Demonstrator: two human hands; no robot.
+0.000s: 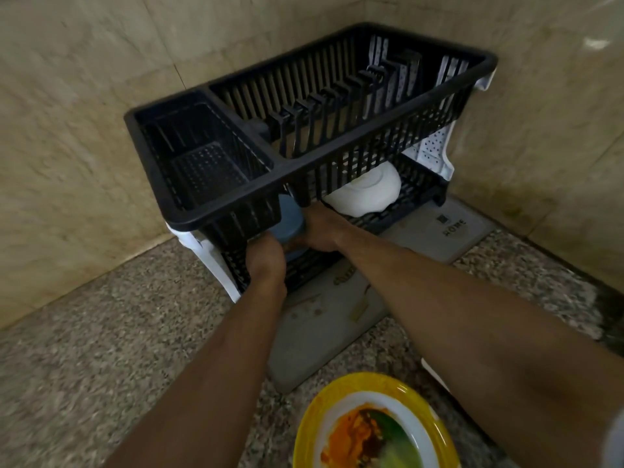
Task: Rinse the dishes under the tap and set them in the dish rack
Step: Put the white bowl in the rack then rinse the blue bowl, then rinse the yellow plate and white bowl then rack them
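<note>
Blue cup (287,219) gripped between left hand (265,260) and right hand (320,228), arms outstretched.

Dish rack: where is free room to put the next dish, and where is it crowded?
The upper tier shows bare plate slots; its left cutlery bin looks empty. The lower shelf is crowded: white bowl, blue cup, left hand and right hand.

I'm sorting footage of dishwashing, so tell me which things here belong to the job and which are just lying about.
Part of the job:
black two-tier dish rack
blue cup, between left hand and right hand on the lower tier
white bowl, lower tier
dirty yellow-rimmed plate

Lying about:
grey drying mat
speckled stone counter
</note>
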